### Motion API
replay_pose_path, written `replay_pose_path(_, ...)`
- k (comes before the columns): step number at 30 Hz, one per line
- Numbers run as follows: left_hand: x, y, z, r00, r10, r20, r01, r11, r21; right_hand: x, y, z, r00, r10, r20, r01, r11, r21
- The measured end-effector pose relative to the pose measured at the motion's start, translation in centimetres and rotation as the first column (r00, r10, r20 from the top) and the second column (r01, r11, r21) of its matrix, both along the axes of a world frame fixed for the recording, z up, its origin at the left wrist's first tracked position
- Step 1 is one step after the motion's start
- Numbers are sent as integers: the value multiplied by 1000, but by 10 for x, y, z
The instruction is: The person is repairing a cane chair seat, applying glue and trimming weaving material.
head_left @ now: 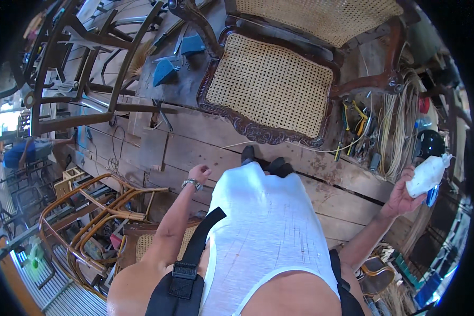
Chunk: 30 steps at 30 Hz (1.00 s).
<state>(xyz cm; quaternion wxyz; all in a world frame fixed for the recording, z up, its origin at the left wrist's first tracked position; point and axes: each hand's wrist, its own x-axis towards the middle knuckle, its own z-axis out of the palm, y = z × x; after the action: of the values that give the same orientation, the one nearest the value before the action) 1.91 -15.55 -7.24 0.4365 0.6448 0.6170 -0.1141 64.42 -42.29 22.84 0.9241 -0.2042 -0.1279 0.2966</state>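
From where I stand, the person's right hand [403,197] is curled partway closed around the lower-left end of a white, soft-looking, crumpled bundle [429,175], perhaps plastic-wrapped. A shiny blue piece [433,195] shows just under it; I can't tell whether the two are joined. The left hand [199,173] hangs loosely half-curled over the brown plank floor [192,139], with nothing visible in it.

The bundle is held up off those boards, well to the right of the near-right corner of the cane seat [271,87] on the dark carved wooden armchair [263,131], and, as I see it, close to a glossy black rounded object [432,143].

For a good hold, I'd keep the fingers spread around the fat end and squeeze lightly, since the thing looks likely to give. I'd also carry it clear of the loose pale cane strands [397,124] beside the chair.

Its long axis slants from the palm up and outward; the narrow, gathered tip points to the far right, away from the body.
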Motion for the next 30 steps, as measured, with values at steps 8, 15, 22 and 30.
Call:
replay_pose_path(8,-15,-48,1,996,94,-11,-94,993,-66,23,3,0,894,-411,177,447,808,-384)
replay_pose_path(15,91,-25,55,971,-87,222,51,985,162,-9,2,-60,975,-223,3,218,949,-230)
replay_pose_path(22,234,18,66,870,-316,379,175,916,361,-37,-35,-130,958,11,-286,-12,1000,-3)
replay_pose_path(30,388,50,69,670,-657,347,346,690,636,-73,-69,-153,901,-71,-428,13,991,-137)
